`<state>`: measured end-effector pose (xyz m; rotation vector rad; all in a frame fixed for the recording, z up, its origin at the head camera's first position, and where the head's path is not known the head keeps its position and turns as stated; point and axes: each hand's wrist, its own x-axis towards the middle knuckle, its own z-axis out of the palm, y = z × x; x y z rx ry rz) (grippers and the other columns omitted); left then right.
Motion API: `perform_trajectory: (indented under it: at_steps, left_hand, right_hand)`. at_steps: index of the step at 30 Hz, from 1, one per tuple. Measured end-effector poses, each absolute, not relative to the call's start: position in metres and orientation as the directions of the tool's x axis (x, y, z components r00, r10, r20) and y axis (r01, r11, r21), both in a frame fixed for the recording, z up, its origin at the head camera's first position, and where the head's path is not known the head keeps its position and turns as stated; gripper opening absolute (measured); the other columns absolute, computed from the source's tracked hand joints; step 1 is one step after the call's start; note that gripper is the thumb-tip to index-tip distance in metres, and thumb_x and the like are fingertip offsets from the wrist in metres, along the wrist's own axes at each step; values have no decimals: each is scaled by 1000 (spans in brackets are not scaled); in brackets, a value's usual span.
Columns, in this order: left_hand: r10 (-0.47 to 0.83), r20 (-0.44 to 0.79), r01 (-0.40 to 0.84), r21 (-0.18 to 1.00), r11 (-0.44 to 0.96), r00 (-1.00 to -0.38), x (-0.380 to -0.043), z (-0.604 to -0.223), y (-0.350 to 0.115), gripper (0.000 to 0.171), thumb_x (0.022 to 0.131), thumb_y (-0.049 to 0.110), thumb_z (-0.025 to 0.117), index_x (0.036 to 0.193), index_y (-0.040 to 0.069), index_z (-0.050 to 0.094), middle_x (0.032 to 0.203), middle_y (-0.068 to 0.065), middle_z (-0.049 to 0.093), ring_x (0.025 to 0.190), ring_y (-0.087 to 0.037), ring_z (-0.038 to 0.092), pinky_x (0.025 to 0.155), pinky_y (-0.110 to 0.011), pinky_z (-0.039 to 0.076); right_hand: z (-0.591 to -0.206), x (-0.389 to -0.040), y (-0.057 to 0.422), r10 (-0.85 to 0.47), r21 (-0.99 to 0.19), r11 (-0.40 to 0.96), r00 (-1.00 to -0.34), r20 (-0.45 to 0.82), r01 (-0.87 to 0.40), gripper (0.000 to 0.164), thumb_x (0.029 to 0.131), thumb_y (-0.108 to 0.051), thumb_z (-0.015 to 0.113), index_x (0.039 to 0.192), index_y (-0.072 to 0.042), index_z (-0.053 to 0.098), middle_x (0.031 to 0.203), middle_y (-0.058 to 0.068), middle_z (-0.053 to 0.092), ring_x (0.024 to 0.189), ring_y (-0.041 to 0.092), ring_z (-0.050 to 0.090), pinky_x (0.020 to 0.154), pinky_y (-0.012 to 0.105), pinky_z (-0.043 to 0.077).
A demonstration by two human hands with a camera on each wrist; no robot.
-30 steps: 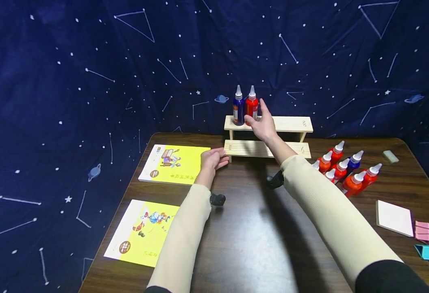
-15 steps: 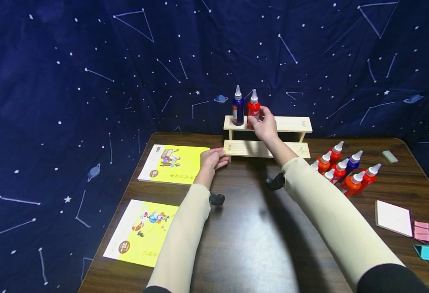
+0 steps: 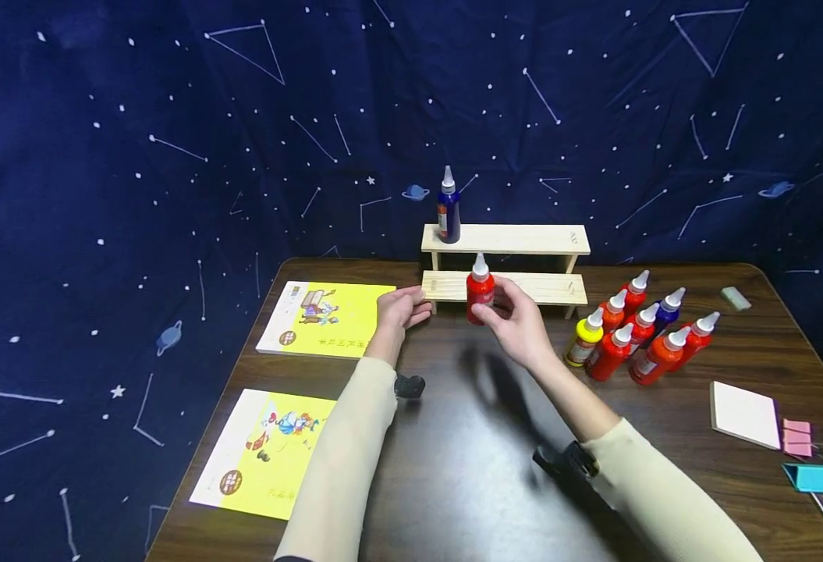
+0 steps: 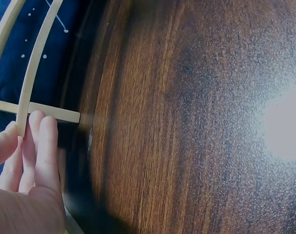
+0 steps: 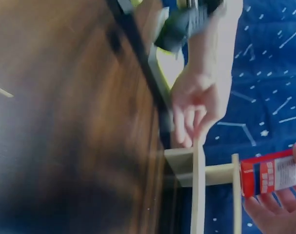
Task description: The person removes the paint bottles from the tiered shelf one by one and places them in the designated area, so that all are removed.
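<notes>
My right hand (image 3: 522, 328) grips a red paint bottle (image 3: 480, 295) with a white pointed cap, holding it upright in front of the lower tier of a two-tier wooden shelf (image 3: 523, 238). In the right wrist view, part of that red bottle (image 5: 267, 174) and the fingers (image 5: 279, 217) around it show at the right edge. My left hand (image 3: 399, 312) pinches the left end of the lower tier; in the left wrist view its thumb and fingers lie on either side of the board (image 4: 31, 68). A dark blue paint bottle (image 3: 448, 215) stands at the upper tier's left end.
Several red and orange bottles, a blue bottle (image 3: 667, 307) and a yellow bottle (image 3: 583, 339) stand together right of the shelf. Two yellow books, one upper (image 3: 341, 316) and one lower (image 3: 264, 449), lie at left. A white pad (image 3: 744, 414) and binder clips (image 3: 813, 478) lie at right.
My right hand has taken hold of the red bottle, lifted it off the upper tier beside the blue one, and brought it down toward me. My left hand has stayed at the shelf end.
</notes>
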<state>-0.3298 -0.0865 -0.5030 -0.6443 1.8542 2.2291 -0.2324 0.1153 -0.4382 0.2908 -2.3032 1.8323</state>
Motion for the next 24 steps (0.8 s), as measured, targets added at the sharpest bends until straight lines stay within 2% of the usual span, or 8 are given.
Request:
perform_trajectory:
  at_steps: [3,6,9,12,13,16,19,24]
  left_hand:
    - [-134,-429,-397,893,-212,-893,-330,-503,-86,25,89,6,67,113,1,69,94,-12,71,68,-15,70,68,-31,61]
    - [-136,-441,-407,886,-221,-887,-330,-505,-86,24,89,6,67,112,2,69,91,-11,71,68,-15,70,67,-31,61]
    - [-136,-441,-405,886,-228,-887,-330,-508,-86,24,88,5,67,112,2,69,90,-10,71,68,-16,70,68,-31,61]
    - [-136,-432,-397,890,-226,-891,-330,-509,-86,24,88,5,67,112,2,69,90,-9,71,68,-15,70,69,-31,61]
    - [-137,-430,-395,891,-226,-892,-330,-509,-86,24,88,5,67,111,2,69,90,-10,71,68,-15,70,68,-32,61]
    - [-137,-437,-401,887,-227,-889,-329,-508,-86,24,88,4,67,112,2,69,91,-10,70,68,-16,70,68,-31,61]
    - [-132,-442,-406,884,-232,-887,-329,-506,-86,25,88,4,67,113,2,69,94,-11,71,70,-17,71,69,-32,61]
    - [-132,-436,-399,886,-236,-890,-330,-504,-87,26,88,3,67,114,2,68,95,-12,71,68,-16,70,71,-33,60]
  right_hand:
    - [-445,-196,133,-54,-937,214,-961,270,-275,46,84,-2,71,126,3,54,118,23,62,107,32,60,95,45,52]
    - [-454,-162,157,-7,-942,226,-967,254,-249,46,83,-1,72,126,2,54,117,21,62,104,21,61,92,31,54]
    - [-467,-131,182,88,-933,301,-969,231,-195,45,83,-2,72,124,1,55,117,18,61,99,5,61,84,15,53]
    - [-481,-105,206,199,-920,373,-958,208,-122,45,83,-2,73,124,1,56,113,-1,62,95,-6,58,79,8,52]
    - [-485,-98,214,229,-914,395,-953,196,-93,45,83,-2,73,125,1,55,114,-2,61,94,-8,57,78,7,51]
    - [-499,-85,235,312,-888,460,-937,160,1,46,84,-6,73,126,1,55,114,1,63,91,-14,53,76,2,48]
    - [-507,-80,251,378,-863,500,-915,141,74,46,85,-10,72,127,2,54,119,24,59,89,-18,48,76,-1,45]
    - [-512,-87,264,450,-860,499,-879,157,102,46,86,-9,72,127,2,55,120,27,60,88,-19,45,77,-2,43]
